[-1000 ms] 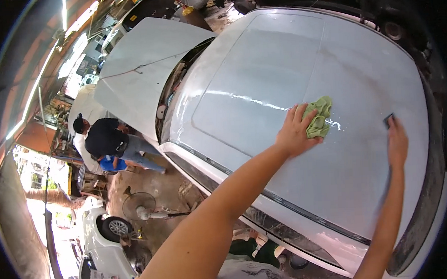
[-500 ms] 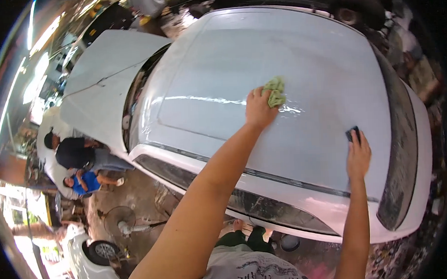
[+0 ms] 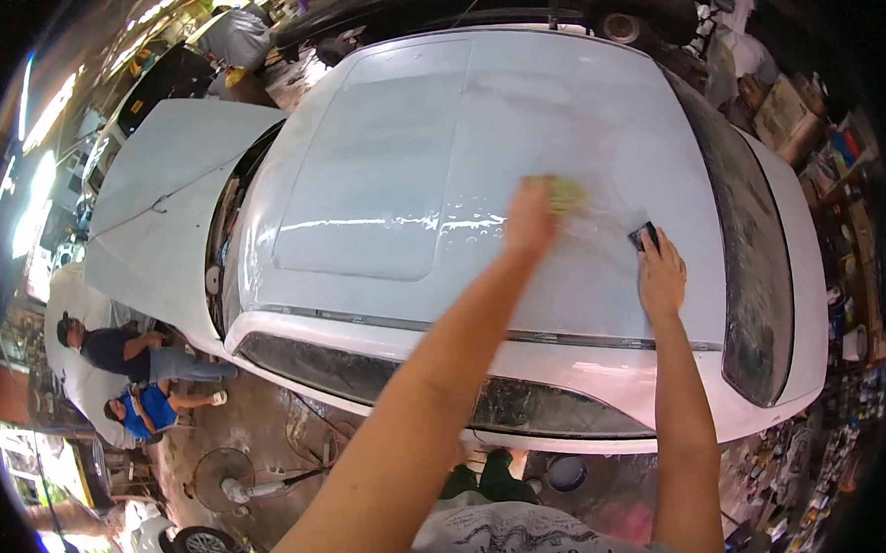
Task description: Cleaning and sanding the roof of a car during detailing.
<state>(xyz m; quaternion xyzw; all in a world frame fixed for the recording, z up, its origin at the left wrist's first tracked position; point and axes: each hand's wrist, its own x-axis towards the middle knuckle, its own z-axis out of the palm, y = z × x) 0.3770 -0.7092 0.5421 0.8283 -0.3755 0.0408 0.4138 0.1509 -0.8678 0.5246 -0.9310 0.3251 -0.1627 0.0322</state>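
A pale grey, partly wet car roof [image 3: 359,171] stretches out before me. My left hand [image 3: 530,223], smeared by motion, holds a crumpled yellow-green cloth [image 3: 566,194] against the roof's middle. Water drops and a bright streak of reflected light lie to the left of the cloth. Farther right, toward the rear window, my right hand [image 3: 665,279] rests on the roof with its fingertips on a small black pad [image 3: 643,236]. The palm side of both hands is hidden.
The dusty rear window [image 3: 748,234] bounds the roof on the right. At left stands the raised bonnet [image 3: 162,180], with two people [image 3: 120,350] beyond it. A floor fan [image 3: 229,481], a basin [image 3: 567,473] and a white car [image 3: 163,546] are on the near side; cluttered shelves [image 3: 857,239] line the right.
The cloth in my left hand has moved right across the roof, toward the rear window. My right hand keeps the black pad at about the same spot. The whole view has shifted.
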